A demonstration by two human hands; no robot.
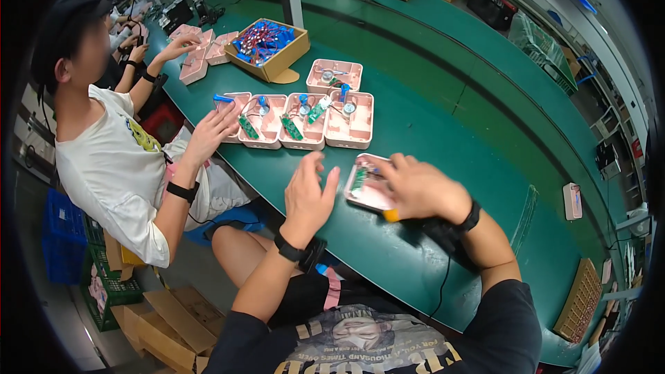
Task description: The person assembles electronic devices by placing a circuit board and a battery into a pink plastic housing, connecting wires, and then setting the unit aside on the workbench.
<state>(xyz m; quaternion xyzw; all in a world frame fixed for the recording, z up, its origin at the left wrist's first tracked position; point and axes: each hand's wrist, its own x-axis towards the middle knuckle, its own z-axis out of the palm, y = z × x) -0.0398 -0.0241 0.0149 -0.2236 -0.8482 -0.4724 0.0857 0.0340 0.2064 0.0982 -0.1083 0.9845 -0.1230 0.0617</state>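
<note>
My left hand is raised by the table edge, its thumb apart from the fingers and nothing in it. To its right sits a small pink plastic housing with a green circuit board and thin wires inside. My right hand is curled over the right side of this housing, its fingers at the wall and partly inside. Beneath that hand, an orange tip shows beside a dark corded object, mostly hidden by my hand and wrist.
Ahead stand several open pink housings with boards and blue cells. Behind them is a cardboard box of blue wired cells. A co-worker's hand reaches the leftmost housing. A pink piece and a brown tray lie to the right.
</note>
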